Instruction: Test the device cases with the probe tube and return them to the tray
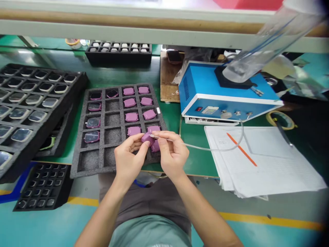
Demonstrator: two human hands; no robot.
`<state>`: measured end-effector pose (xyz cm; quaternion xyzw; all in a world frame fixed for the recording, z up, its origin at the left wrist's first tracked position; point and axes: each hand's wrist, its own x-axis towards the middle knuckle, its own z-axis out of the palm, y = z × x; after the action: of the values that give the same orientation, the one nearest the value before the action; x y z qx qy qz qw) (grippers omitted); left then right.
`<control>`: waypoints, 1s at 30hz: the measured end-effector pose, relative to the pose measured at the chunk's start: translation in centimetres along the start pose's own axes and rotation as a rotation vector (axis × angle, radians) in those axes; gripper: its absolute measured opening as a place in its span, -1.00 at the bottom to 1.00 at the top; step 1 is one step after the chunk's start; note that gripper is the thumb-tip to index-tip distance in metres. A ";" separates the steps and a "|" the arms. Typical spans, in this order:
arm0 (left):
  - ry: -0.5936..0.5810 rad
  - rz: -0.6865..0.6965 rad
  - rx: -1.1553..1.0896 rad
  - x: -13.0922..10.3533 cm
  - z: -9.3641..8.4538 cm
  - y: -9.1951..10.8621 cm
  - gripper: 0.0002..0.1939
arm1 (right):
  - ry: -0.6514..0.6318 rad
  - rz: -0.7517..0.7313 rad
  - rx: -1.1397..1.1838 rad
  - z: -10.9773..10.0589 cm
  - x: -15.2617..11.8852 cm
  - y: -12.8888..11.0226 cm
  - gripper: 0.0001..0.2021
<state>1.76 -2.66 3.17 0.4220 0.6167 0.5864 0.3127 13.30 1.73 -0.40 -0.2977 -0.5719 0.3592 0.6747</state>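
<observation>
A purple, rounded-square case (146, 138) is pinched between the thumb and fingers of the left hand (129, 156), above the near right part of a grey, rough-textured foam tray (88, 161). Just to its right, the right hand (174, 152) pinches the slim end of a smooth, pale tube (200, 148), its tip pointing leftward at the case; whether they touch is too small to tell. Similar purple cases (131, 117) occupy square compartments below. Across the green surface (195, 164), the flexible tube curves to a boxy blue machine (203, 82) beyond flat paper sheets (231, 171).
</observation>
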 end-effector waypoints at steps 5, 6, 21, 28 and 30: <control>0.044 -0.018 -0.057 -0.1 0.0 0.0 -0.75 | -0.035 0.025 -0.022 -0.1 0.0 -0.4 -0.83; 0.046 -0.014 -0.063 -0.1 0.0 0.0 -0.75 | -0.040 0.027 -0.026 -0.1 -0.1 -0.4 -0.83; 0.040 0.014 -0.022 -0.2 -0.1 -0.3 -0.74 | -0.057 0.047 -0.114 -0.2 -0.2 -0.5 -0.88; 0.032 0.044 -0.015 -0.3 -0.2 -0.6 -0.75 | -0.058 0.048 -0.072 -0.2 -0.1 -0.4 -0.85; 0.028 0.062 -0.001 -0.3 -0.2 -0.7 -0.75 | -0.056 0.042 -0.079 -0.2 -0.1 -0.4 -0.85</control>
<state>1.58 -2.98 2.46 0.4327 0.6073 0.6018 0.2859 13.56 1.42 -0.14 -0.3258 -0.5978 0.3586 0.6386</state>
